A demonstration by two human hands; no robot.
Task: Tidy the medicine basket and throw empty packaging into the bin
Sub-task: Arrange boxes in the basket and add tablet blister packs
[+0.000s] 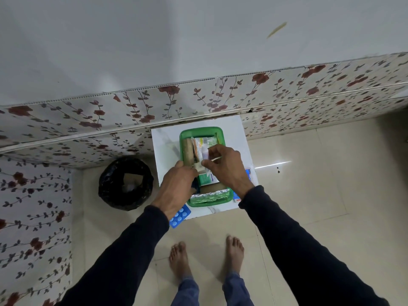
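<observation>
At the bottom centre of the frame the person's bare feet (206, 259) stand on pale floor tiles (309, 195), with dark sleeves (298, 244) reaching up from both lower corners. Just above the feet, a blue blister strip (179, 216) of white tablets lies at the near left edge of a white table (164, 146), partly under the left wrist.

In the middle of the frame a green basket (217, 129) sits on the table. The left hand (176, 188) hangs over its near left side with the fingers curled down into it; what they grip cannot be told. The right hand (227, 167) hovers over the basket's middle, its fingers pinched on a small white item (213, 159) that is too small to identify. Below the hands, a green-and-white medicine box (208, 178) and a foil strip (209, 194) lie at the basket's near end; a tan roll (188, 152) and a green-and-orange packet (204, 141) lie at the far end.

Left of the table stands a bin lined with a black bag (125, 183), holding some scraps. Behind everything runs a floral-patterned wall panel (88, 120).
</observation>
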